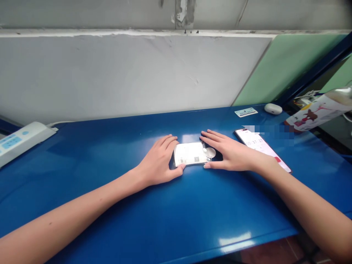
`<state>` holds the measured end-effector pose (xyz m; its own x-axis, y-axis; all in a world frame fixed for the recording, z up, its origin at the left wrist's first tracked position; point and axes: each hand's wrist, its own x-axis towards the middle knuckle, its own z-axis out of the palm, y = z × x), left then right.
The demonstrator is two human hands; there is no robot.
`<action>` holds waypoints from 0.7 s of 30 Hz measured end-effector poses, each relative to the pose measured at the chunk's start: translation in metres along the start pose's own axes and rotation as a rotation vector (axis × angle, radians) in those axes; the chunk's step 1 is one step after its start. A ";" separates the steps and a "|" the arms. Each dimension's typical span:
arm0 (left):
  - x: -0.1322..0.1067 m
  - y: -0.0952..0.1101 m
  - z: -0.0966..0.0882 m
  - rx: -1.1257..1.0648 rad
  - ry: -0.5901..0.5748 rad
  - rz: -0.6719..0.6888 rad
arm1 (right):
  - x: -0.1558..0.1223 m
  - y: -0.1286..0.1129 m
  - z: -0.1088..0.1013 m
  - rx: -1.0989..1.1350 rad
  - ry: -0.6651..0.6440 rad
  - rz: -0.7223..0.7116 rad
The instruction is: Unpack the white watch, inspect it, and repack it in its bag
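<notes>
A flat white card-like packet (189,153) with a clear edge and small printed squares lies on the blue table. At its right end sits a round, pale, shiny piece (210,152). My left hand (162,159) holds the packet's left end, with the thumb along the near edge and the fingers by the far corner. Around the right end, my right hand (225,151) rests with thumb and fingers spread. Its fingertips are at the far corner and its thumb is by the near edge. Whether the right hand presses on the packet I cannot tell.
Right of my right hand lies a phone (261,148) showing a timer. Behind it are a small card (246,112) and a white earbud case (273,109). A labelled bottle (320,110) leans at the right. A white power strip (26,141) stands at the left.
</notes>
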<state>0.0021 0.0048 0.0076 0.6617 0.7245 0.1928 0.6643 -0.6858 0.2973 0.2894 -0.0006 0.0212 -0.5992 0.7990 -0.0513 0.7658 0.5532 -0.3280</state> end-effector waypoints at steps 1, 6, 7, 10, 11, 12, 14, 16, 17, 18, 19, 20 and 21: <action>0.000 0.000 0.000 0.004 -0.002 -0.001 | 0.000 -0.001 0.000 -0.003 0.001 0.000; 0.000 0.000 -0.001 0.023 -0.008 -0.005 | 0.000 -0.001 -0.001 -0.026 -0.019 -0.002; 0.000 0.000 -0.001 0.021 -0.008 -0.007 | 0.000 -0.001 -0.001 -0.029 -0.022 -0.001; -0.001 0.001 -0.001 0.009 -0.006 -0.007 | 0.000 -0.001 -0.001 -0.039 -0.026 -0.001; -0.001 0.001 -0.001 0.007 -0.004 -0.003 | 0.000 -0.001 -0.001 -0.042 -0.026 -0.003; -0.001 0.001 -0.001 0.008 -0.003 0.005 | 0.000 -0.001 0.000 -0.046 -0.025 -0.004; -0.001 0.001 -0.001 0.015 -0.005 0.031 | 0.000 -0.002 0.000 -0.054 -0.018 -0.008; -0.001 0.001 -0.001 0.022 -0.013 0.050 | 0.000 -0.002 0.000 -0.054 -0.005 -0.013; -0.001 0.001 -0.001 0.024 -0.017 0.051 | 0.000 -0.002 0.000 -0.051 0.002 -0.015; -0.001 0.000 -0.001 0.024 -0.021 0.049 | 0.000 -0.002 0.000 -0.046 0.009 -0.018; -0.001 0.000 -0.001 0.023 -0.024 0.045 | 0.000 -0.002 0.000 -0.041 0.013 -0.019; -0.001 0.000 -0.001 0.021 -0.024 0.043 | 0.000 -0.001 0.000 -0.039 0.016 -0.019; -0.001 0.000 -0.001 0.021 -0.024 0.043 | 0.000 -0.001 0.000 -0.038 0.017 -0.017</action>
<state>0.0011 0.0038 0.0081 0.6981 0.6924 0.1824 0.6417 -0.7180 0.2696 0.2887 -0.0016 0.0214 -0.6086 0.7929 -0.0296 0.7637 0.5753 -0.2928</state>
